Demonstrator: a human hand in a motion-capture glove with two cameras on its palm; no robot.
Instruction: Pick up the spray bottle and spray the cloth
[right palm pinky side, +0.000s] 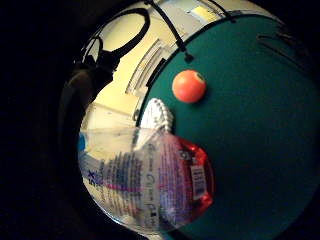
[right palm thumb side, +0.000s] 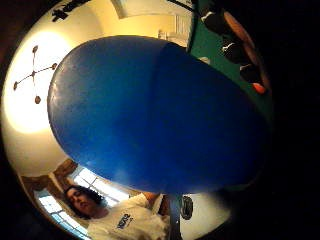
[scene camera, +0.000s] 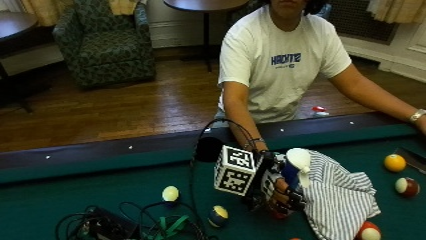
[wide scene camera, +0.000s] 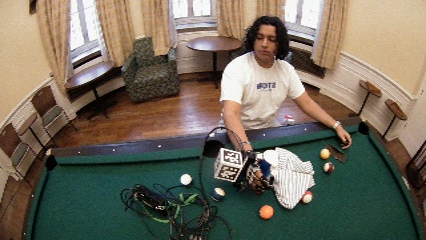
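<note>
Your gloved right hand (scene camera: 283, 192) has its fingers curled round the spray bottle (scene camera: 293, 170), holding it upright just above the green desk (scene camera: 100, 190). Its white nozzle head sits right against the striped cloth (scene camera: 339, 197), which lies bunched on the felt beside you. An orange ball (right palm pinky side: 189, 86) rests on the felt nearby.

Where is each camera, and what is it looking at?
Little finger side palm view: on the gloved palm, facing the spray bottle, an orange ball and green felt.
Thumb side palm view: same palm, facing the bottle's blue top, ceiling, person's shirt.
Outside view: above the pool table, showing the right hand holding the bottle beside the striped cloth.
Wide outside view: higher, whole table and person.
All views share the bottle.
</note>
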